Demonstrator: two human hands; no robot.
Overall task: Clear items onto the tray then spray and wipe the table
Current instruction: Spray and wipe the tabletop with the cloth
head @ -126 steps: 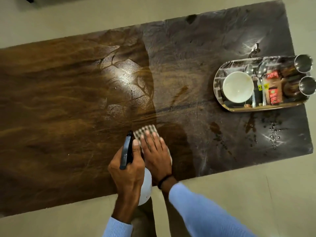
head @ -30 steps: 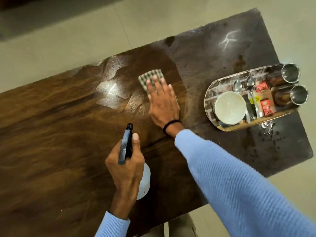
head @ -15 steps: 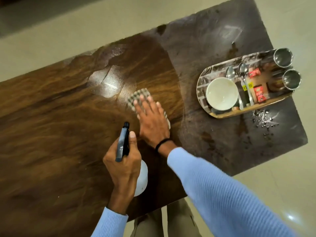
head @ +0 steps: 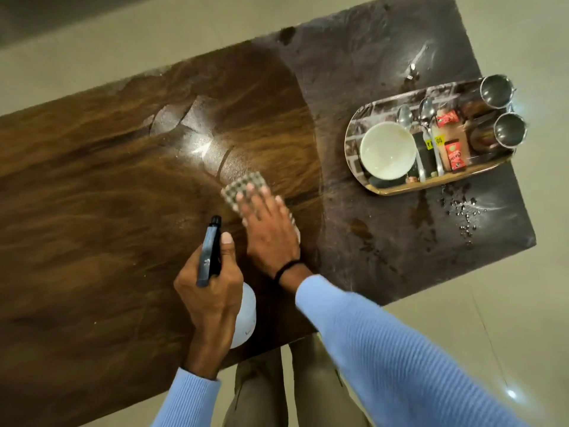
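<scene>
Cloth [head: 244,188], checked and folded, lies flat on the wooden table [head: 92,211] near its middle. It is pinned under the right hand [head: 271,229], whose fingers lie straight across it. The left hand [head: 212,288] is wrapped round the spray bottle [head: 209,254], thumb up beside the black nozzle. At the table's right end sits the tray [head: 431,185], holding a white bowl [head: 386,151], spoons [head: 405,117], sachets [head: 455,155] and two steel cups [head: 495,90]. Droplets [head: 465,223] speckle the wood beside it.

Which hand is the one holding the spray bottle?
The left hand: it grips the spray bottle, while the right hand lies flat on the checked cloth.
</scene>
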